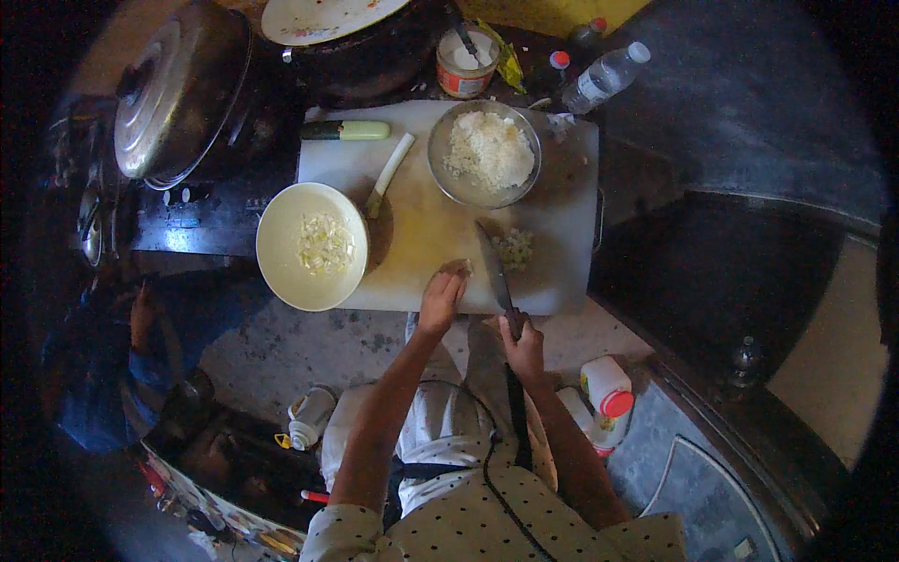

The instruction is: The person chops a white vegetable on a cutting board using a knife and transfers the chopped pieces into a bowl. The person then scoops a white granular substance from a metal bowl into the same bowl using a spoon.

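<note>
On the white cutting board (421,281), my left hand (444,295) rests near the front edge, fingers curled over a small pale piece of vegetable (466,265). My right hand (523,343) grips the handle of a kitchen knife (497,274), its blade pointing away from me beside a small heap of chopped pale-green vegetable (516,249). A length of white stalk (392,168), perhaps scallion, lies farther back. The cream bowl (277,267) at the left holds chopped white pieces (326,246). A steel bowl (484,200) behind the knife holds a crumbly white food (491,151).
A green-handled implement (365,130) lies at the board's back left. Behind stand an open jar (465,70) and a plastic bottle (605,77). A large lidded pot (179,91) is at the left, above a person in blue (112,393). White containers (607,386) stand low at the right.
</note>
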The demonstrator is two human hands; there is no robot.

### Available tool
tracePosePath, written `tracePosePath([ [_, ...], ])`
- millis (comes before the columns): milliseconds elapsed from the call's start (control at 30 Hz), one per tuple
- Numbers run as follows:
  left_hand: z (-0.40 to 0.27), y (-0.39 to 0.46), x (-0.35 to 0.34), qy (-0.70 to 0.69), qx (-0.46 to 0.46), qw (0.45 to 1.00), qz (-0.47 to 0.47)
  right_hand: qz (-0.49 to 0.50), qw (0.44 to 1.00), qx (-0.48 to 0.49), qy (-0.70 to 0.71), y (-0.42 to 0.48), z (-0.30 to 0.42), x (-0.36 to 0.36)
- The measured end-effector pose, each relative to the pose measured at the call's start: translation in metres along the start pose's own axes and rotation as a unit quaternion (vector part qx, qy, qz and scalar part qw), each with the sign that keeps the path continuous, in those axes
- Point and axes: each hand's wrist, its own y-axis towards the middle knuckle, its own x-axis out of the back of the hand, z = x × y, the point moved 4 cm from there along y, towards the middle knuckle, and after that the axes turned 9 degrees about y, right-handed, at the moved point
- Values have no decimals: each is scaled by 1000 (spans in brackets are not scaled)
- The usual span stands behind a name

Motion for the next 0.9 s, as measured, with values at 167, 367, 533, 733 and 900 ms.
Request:
tracePosePath([
  [167, 15, -5, -11, -104, 51, 993, -24, 28, 991, -54, 122, -3, 19, 5],
  [367, -4, 5, 8, 22, -10, 1000, -1, 13, 991, 1, 131, -9, 9, -13],
  [533, -17, 14, 21, 22, -47, 998, -44, -4, 992, 19, 128, -11, 3, -20],
  [733, -6, 11, 13, 37, -29, 999, 6, 31, 989, -28, 144, -13, 4, -19],
  [900, 1, 10, 10, 0, -71, 997, -32, 48, 986, -54, 150, -9, 14, -14],
])
